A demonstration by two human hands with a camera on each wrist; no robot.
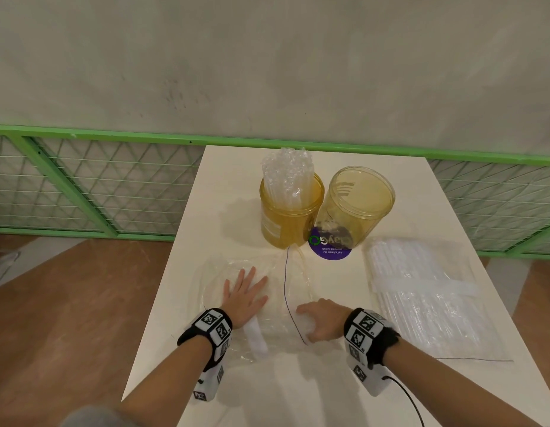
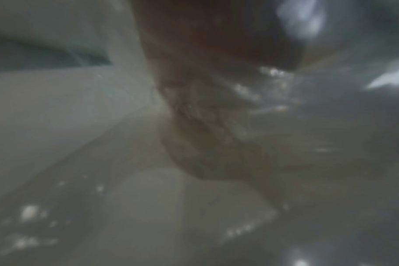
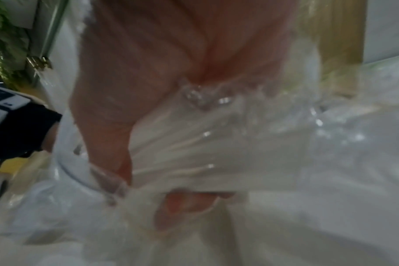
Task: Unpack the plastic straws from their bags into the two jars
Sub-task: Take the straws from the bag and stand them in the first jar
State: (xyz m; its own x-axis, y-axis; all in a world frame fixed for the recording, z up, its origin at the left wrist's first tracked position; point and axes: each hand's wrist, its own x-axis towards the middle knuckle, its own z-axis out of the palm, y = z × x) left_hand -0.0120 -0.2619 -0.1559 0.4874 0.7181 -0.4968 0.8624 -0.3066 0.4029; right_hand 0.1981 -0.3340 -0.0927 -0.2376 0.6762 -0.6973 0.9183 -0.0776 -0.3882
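Two amber plastic jars stand at the table's far middle. The left jar [image 1: 290,211] is packed with clear straws [image 1: 287,172]; the right jar [image 1: 355,200] holds none that I can see. A flattened clear bag [image 1: 267,303] with a blue edge line lies in front of them. My left hand [image 1: 244,292] presses flat on it with spread fingers. My right hand [image 1: 321,320] grips a bunched part of the same bag [image 3: 216,144], fingers curled round the plastic. A full bag of straws [image 1: 421,297] lies at the right. The left wrist view is dark and blurred.
A purple round sticker [image 1: 329,248] sits on the cream table [image 1: 298,396] under the right jar. A green wire fence [image 1: 83,186] runs behind the table, with wooden floor to the left. A black cable [image 1: 406,399] trails from my right wristband.
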